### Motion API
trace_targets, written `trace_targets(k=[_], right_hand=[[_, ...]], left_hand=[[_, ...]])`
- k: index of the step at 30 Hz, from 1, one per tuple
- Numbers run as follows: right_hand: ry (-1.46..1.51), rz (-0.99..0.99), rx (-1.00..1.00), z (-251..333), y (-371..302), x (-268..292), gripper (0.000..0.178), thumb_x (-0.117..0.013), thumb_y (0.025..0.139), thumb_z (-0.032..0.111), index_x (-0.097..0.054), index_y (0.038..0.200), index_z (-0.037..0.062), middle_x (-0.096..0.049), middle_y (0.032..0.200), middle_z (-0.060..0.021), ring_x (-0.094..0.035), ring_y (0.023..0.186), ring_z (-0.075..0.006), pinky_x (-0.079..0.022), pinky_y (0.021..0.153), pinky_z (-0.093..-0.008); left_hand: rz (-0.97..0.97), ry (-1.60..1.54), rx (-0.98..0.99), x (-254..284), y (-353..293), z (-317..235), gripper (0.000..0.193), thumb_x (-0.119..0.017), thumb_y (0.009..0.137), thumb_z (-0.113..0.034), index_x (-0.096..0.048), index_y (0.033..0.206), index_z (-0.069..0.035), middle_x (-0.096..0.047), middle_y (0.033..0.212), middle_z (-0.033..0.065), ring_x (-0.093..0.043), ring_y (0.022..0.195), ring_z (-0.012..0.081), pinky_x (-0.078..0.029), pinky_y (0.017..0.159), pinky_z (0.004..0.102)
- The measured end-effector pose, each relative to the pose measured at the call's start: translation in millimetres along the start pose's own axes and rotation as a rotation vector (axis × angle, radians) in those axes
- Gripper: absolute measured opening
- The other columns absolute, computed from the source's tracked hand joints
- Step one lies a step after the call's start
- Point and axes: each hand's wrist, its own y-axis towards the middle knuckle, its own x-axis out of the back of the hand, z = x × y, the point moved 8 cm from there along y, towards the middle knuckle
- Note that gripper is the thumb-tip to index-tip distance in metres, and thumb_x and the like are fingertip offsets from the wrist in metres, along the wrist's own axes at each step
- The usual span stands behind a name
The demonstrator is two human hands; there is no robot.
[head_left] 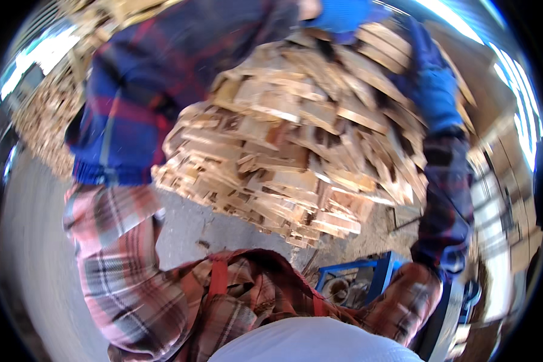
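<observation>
A large heap of short, rough-cut wood pieces (283,139) fills the middle, stacked loosely in slanting layers. My left arm, in a blue and red plaid sleeve, arches over the heap's left side. At the top edge of the picture my left hand (338,17), in a blue glove, is at the far side of the wood, partly cut off. Along the right side of the heap lies my right hand (435,90), also gloved in blue, against the wood pieces. Motion blur smears the fingers of both hands, so their grip does not show.
Below the heap on the right stands a blue metal frame (374,274) with a round part inside. Another pile of wood pieces (51,117) rises at the far left. Grey floor (36,241) stretches along the left. Stacked brown boxes or blocks (519,205) line the right.
</observation>
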Motion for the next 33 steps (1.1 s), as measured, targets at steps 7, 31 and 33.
trace_targets(k=[7, 31, 33], right_hand=[[-0.166, 0.108, 0.023, -60.4, -6.5, -46.1, 0.089, -0.084, 0.074, 0.021, -0.038, 0.149, 0.0087, -0.052, 0.142, -0.0181, -0.055, 0.126, -0.0372, -0.047, 0.104, -0.0427], [-0.304, 0.256, -0.07, 152.2, -64.5, 172.0, 0.07, -0.072, 0.082, 0.048, -0.045, 0.142, 0.0214, -0.047, 0.144, -0.0067, -0.058, 0.124, -0.0283, -0.057, 0.083, -0.0439], [-0.389, 0.258, -0.077, 151.1, -76.8, 173.8, 0.072, -0.073, 0.081, 0.046, -0.046, 0.142, 0.0188, -0.05, 0.143, -0.0048, -0.061, 0.119, -0.0295, -0.054, 0.089, -0.0461]], left_hand=[[-0.033, -0.196, -0.121, -41.3, 54.5, 19.0, 0.048, -0.07, 0.084, -0.019, -0.062, 0.131, -0.016, -0.07, 0.115, 0.0117, -0.065, 0.108, 0.0323, -0.051, 0.093, 0.0435], [-0.584, -1.246, -0.073, 14.8, -171.2, 29.2, 0.058, -0.067, 0.095, -0.041, -0.053, 0.141, -0.008, -0.063, 0.122, 0.0174, -0.066, 0.107, 0.0286, -0.053, 0.091, 0.0415], [-0.14, -2.152, 0.151, -64.6, -134.3, -10.6, 0.055, -0.066, 0.092, -0.048, -0.061, 0.131, -0.01, -0.066, 0.114, 0.0174, -0.067, 0.099, 0.0278, -0.054, 0.084, 0.0423]])
